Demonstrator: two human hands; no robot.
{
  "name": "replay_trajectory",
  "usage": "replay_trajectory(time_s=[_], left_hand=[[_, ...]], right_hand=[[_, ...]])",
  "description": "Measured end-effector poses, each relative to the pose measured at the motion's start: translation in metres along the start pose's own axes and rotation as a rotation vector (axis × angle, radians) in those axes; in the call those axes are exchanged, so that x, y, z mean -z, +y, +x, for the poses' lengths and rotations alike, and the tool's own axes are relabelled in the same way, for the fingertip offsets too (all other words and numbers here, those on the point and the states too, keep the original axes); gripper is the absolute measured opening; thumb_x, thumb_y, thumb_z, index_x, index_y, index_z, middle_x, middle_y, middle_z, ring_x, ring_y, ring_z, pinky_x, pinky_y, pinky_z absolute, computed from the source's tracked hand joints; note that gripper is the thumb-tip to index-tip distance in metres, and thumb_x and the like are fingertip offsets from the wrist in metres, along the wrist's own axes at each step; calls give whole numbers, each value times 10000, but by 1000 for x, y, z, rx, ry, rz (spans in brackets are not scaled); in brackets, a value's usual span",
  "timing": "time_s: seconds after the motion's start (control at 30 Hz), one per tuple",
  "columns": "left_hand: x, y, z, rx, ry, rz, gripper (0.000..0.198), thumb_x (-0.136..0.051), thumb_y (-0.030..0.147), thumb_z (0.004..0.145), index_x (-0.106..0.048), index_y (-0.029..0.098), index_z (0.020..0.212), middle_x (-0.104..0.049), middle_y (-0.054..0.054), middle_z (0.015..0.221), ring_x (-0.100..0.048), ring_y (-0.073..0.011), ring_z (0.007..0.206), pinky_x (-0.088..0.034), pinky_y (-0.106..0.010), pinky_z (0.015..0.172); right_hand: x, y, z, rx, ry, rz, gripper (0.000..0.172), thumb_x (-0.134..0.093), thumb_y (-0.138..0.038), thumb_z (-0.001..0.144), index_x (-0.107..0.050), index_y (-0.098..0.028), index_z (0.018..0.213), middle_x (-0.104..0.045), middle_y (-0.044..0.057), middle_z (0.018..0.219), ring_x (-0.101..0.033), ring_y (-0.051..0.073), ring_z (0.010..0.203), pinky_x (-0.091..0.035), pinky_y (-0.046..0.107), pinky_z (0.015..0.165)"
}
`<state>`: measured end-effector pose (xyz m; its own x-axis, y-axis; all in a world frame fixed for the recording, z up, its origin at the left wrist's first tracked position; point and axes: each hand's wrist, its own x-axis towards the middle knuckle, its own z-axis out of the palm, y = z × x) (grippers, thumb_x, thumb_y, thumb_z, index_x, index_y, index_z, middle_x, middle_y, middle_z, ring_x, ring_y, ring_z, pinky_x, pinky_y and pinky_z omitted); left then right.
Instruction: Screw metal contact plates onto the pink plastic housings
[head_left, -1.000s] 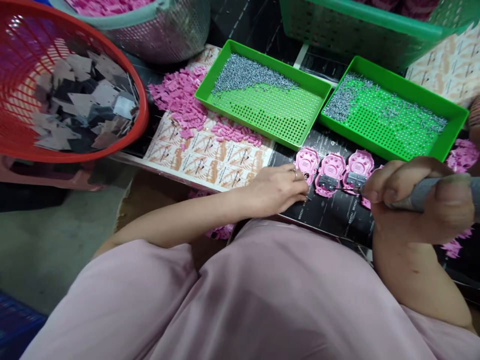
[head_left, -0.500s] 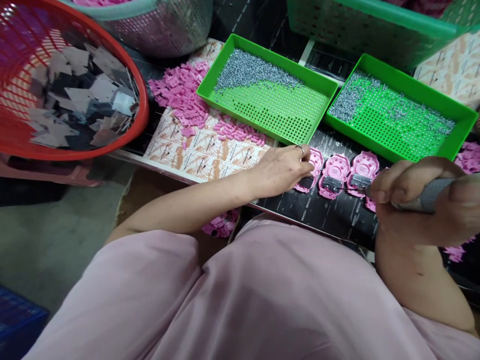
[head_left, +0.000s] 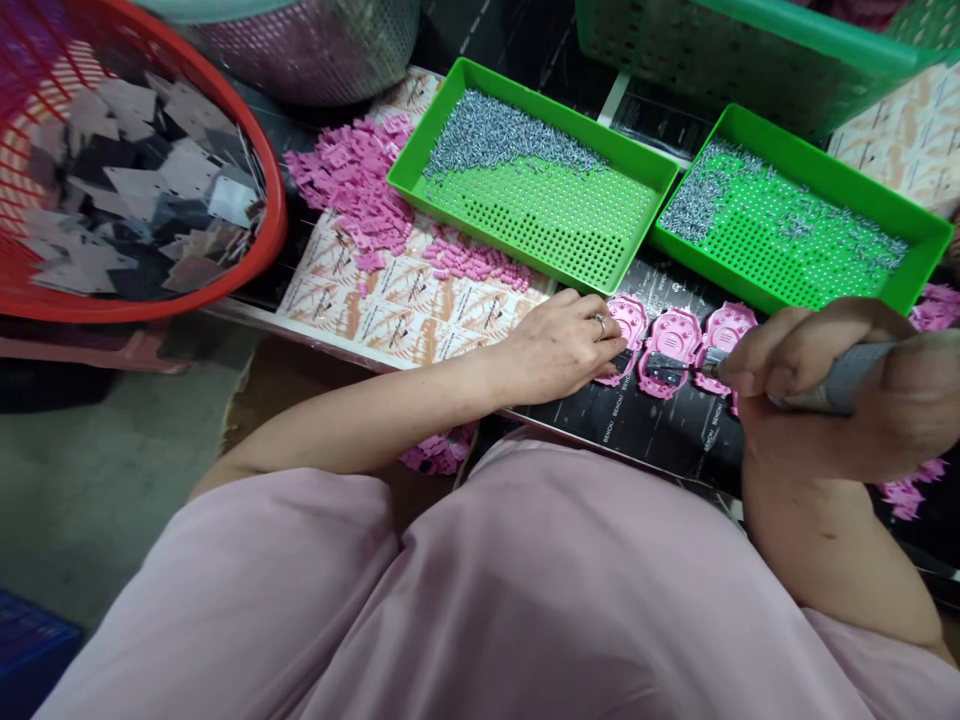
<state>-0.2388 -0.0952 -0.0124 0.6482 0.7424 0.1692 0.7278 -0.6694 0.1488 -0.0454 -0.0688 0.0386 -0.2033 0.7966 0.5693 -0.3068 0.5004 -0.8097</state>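
Pink plastic casings lie in a row on the black tabletop. My left hand (head_left: 574,345), a ring on one finger, rests at the leftmost casing (head_left: 626,325); its fingers are bent over the edge, and what they grip is hidden. My right hand (head_left: 840,385) is wrapped round a grey screwdriver (head_left: 844,380), whose thin shaft points left over the middle casing (head_left: 673,345). A dark plate (head_left: 664,370) sits on that casing. Another pink casing (head_left: 726,335) is partly behind my right fingers.
Two green trays (head_left: 536,270) (head_left: 795,290) with small screws stand behind the casings. Pink parts (head_left: 360,190) are heaped left of them. A red basket (head_left: 276,200) of flat plates is at the left; a green crate (head_left: 697,60) and a pale basket (head_left: 322,50) stand at the back.
My right hand and the screwdriver have shifted slightly left, the shaft reaching further over the middle casing. My left hand has turned a little, its fingers lower on the leftmost casing.
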Motion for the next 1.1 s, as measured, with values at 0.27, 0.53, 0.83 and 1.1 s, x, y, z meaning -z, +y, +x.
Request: replay_trajectory(time_s=[0.27,0.53,0.83,1.1], left_hand=[[-3,-1,-1,-10,2,12,266,-532,350,952,-673,145,1047,-711,-84,981,-585,-229,944,-399,-341,737],[-7,0,1,-12,17,33,233,-513,299,954,-669,137,1016,-706,-93,939,-594,-231,913,-403,-345,704],[-10,1,0,-29,63,73,220,-510,271,952,-676,134,997,-698,-79,897,-596,-226,880,-402,-335,688],[-13,-1,2,-46,54,31,222,-475,226,959,-672,128,993,-679,-87,886,-571,-218,880,-411,-333,690]], right_hand=[[-21,11,8,-88,15,-76,522,-538,-431,872,-353,-198,442,-310,-37,415,-424,94,341,-313,272,316],[-26,16,7,-116,62,-79,536,-576,-448,856,-368,-198,430,-315,-41,403,-407,91,325,-301,257,316],[-29,21,9,-83,68,-66,513,-581,-398,865,-373,-193,443,-323,-46,396,-416,84,325,-274,250,288],[-22,21,6,-219,-87,-125,487,-565,-497,866,-443,-212,492,-356,-26,424,-406,96,362,-253,294,336]])
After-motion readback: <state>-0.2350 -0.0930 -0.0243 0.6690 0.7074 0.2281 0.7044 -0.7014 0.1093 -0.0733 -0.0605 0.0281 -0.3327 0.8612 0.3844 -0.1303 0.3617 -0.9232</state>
